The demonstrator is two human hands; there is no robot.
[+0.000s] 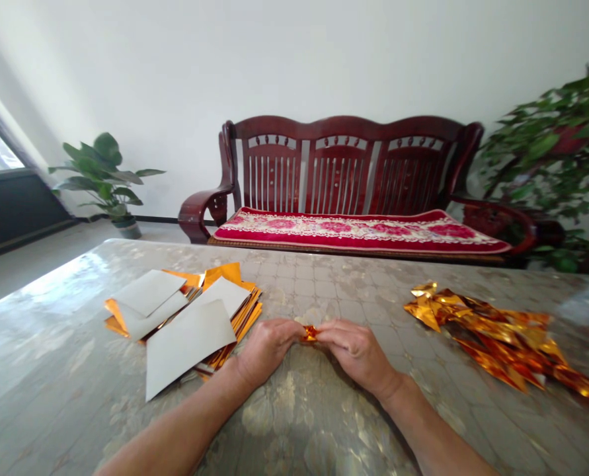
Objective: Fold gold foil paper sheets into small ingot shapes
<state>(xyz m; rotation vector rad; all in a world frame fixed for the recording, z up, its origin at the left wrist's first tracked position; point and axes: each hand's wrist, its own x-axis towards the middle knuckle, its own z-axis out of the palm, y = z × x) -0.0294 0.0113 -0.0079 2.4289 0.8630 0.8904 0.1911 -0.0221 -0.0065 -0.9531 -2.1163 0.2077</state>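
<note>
- From where I stand, a small piece of gold foil [311,333] sits between the person's two hands, right at the fingertips, just above or on the tabletop; I can't tell which.
- The left hand [269,344] is curled, thumb and fingers pinching the foil's left end.
- The right hand [351,340] mirrors it, fingers bent and closed on the right end.
- The foil is shiny, creased and narrow, mostly hidden by the fingers.
- Just beside the left hand lies a loose, untidy pile of sheets [190,337], some with matte whitish faces up, others showing glossy orange-gold; whether the wrist touches it I can't tell.
- Well apart from the right hand, over to its right, is a heap of crumpled gold shapes [492,330], pointed and angular, glinting.
- Something clear and filmy [586,307] blurs beyond that heap, near the table's edge.
- The table [294,430] has a glossy, grey-beige surface patterned with flowers and a lattice.
- Behind it stands a dark red, slatted wooden bench [344,172] bearing a red-and-cream floral cover [344,230].
- A round pot [128,229] on the floor holds a broad-leaved green plant [103,172].
</note>
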